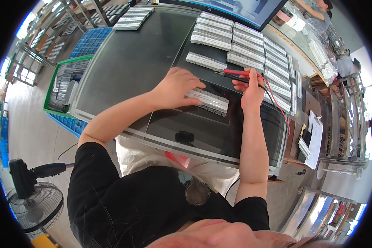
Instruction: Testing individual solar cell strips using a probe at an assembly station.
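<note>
My left hand [180,90] grips the left end of a white-and-grey ribbed strip block [213,103], thumb on the near side and fingers on the far side. The block lies on the dark glossy tabletop in front of me. In my right hand [252,87] are a red test probe [235,72] and a black test probe [237,77], held close together with tips pointing left. Their red and black leads [277,99] trail down to the right. Just beyond the probe tips lies another ribbed strip block [206,60]. What the blocks are, I cannot tell.
Several rows of similar blocks [246,47] fill the table's far right, below a monitor [239,10]. More blocks [133,18] sit at the far left corner. A green crate [49,93] stands left, a fan [33,198] lower left, and a clipboard [315,140] at right.
</note>
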Demonstrator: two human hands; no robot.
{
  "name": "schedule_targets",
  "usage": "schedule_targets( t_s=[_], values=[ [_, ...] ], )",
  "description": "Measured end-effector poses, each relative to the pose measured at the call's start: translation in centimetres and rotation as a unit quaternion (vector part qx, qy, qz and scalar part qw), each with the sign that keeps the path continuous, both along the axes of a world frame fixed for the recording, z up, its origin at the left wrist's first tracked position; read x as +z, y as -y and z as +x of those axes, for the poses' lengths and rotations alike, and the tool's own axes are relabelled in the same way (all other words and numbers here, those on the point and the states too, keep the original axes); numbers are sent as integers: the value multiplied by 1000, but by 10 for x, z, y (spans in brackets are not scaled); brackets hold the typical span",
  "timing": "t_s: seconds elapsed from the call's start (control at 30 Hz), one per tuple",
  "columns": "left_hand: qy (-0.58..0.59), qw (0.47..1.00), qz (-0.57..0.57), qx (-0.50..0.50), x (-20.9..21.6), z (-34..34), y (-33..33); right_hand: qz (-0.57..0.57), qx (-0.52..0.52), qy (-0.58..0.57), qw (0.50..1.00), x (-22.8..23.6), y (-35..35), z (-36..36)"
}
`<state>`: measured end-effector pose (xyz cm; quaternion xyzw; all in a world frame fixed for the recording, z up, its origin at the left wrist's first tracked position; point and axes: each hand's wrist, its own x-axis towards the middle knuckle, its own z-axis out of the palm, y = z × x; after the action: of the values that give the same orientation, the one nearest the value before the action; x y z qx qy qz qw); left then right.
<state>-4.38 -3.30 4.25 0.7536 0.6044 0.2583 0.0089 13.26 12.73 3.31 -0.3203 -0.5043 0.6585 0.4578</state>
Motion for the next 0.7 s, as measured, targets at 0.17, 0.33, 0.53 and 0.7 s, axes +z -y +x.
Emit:
schedule_targets(
  t_s=[0.17,0.33,0.53,0.7],
  values=[
    [10,998,-34,46,1,-20,-34,0,-8,10,1000,-1,0,0],
    [-43,994,36,99,-33,-53,-70,-1,0,11,1000,2,3,-1],
    [-74,992,57,80,-28,-54,-73,-7,-5,20,1000,3,3,-1],
    [-136,981,125,66,-26,-48,-68,-1,-2,23,1000,1,1,-1]
  ],
)
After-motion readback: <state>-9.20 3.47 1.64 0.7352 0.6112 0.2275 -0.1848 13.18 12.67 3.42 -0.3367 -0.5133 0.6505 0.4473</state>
